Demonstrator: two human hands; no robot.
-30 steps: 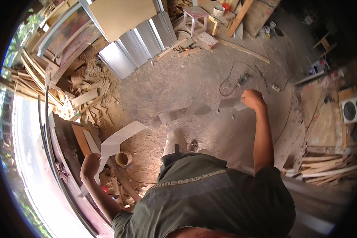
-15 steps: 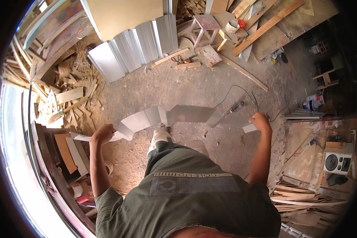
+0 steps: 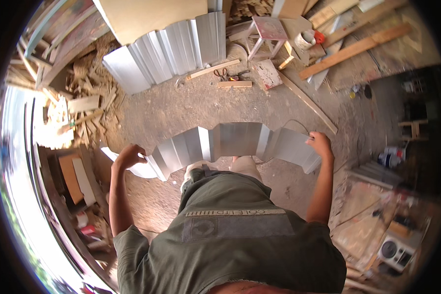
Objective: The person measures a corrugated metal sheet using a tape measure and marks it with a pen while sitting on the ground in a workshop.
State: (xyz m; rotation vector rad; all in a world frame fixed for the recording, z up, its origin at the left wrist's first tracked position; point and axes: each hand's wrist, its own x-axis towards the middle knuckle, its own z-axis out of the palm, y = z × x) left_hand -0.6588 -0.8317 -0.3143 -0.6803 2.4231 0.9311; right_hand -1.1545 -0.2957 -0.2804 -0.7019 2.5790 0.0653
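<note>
Stretched across in front of my legs is a corrugated metal sheet (image 3: 237,141), silver-grey with folded ribs. My left hand (image 3: 130,157) is closed on its left part, with the sheet's end sticking out beyond the wrist. Around the top edge near the right end, my right hand (image 3: 320,143) is closed too. The sheet hangs off the concrete floor between both hands, and my feet are partly hidden behind it. A dark cable shows on the floor past its right part.
More corrugated sheets (image 3: 169,54) lean at the far left under a tan board (image 3: 152,17). A small stool (image 3: 267,32), pliers (image 3: 221,74) and wood strips (image 3: 306,100) lie ahead. Wood scraps (image 3: 85,104) heap up at left; a speaker (image 3: 396,251) stands at right.
The sheet has tilted, so more of its ribbed face shows. My view and body have turned, shifting the side objects. Both hands keep their hold, and the tool on the floor is now hidden.
</note>
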